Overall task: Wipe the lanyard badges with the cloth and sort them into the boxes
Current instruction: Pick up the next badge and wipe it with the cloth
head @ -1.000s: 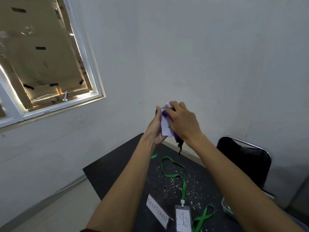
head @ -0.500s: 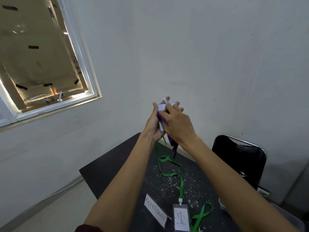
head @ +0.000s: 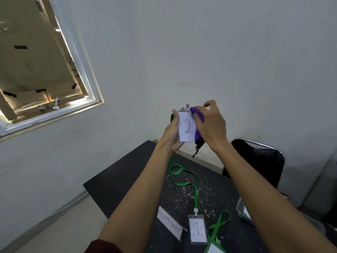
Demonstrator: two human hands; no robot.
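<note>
Left hand (head: 172, 136) pinches white "2" badge card (head: 187, 129) by edge, above black speckled table (head: 118, 179). Right hand (head: 211, 126) clutches purple cloth (head: 197, 115) against badge's right side. Risk: wipe pressure twists badge from thin pinch; it falls to table.

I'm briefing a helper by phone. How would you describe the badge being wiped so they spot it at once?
Above the black table, both hands are raised before the white wall. The left hand holds a white badge upright while the right hand holds a purple cloth against its edge. It reads 2; the badge lying on the table reads 1.
</note>
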